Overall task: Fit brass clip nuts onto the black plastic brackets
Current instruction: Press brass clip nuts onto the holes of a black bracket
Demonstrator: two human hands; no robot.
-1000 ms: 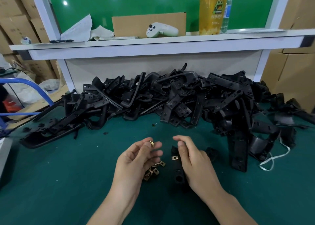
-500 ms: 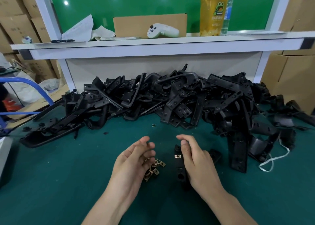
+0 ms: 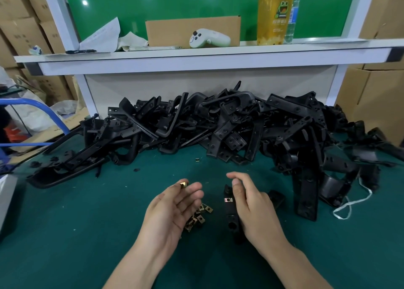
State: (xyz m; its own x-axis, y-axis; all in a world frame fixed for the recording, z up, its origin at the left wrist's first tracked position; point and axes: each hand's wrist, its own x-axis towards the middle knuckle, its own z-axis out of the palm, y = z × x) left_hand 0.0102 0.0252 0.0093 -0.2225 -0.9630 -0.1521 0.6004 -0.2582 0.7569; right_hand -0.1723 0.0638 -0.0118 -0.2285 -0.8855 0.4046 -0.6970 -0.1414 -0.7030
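The left hand (image 3: 175, 207) is pinching 1 small folded brass clip nut (image 3: 183, 184) at its fingertips, palm turned up, above a loose pile of brass clip nuts (image 3: 201, 215) lying on the dark green felt-like mat (image 3: 87, 234). The right hand (image 3: 253, 205) is curling beside a long narrow black plastic bracket (image 3: 230, 221), its thumb touching the bracket's upper end. Its other fingers are hiding behind the strip, so I cannot tell whether they are gripping it. 1 fitted brass clip (image 3: 228, 200) is sitting on the bracket just below that thumb.

The step in hand is probably seating the pinched nut on this bracket. Doing it well is likely meaning turning the clip's open mouth toward the strip's edge, lining its centre hole with the round hole near the bracket's lower end, and pushing it squarely home while the right hand is bracing the strip against sliding.

The nuts are looking thin, stamped and shiny, with square faces; they are probably springy and sharp-edged. The bracket is looking matte, moulded and rigid. Behind, a tangled heap of angled black plastic brackets (image 3: 218, 126) is waiting, with 1 stray brass nut (image 3: 197, 159) lying just before it.
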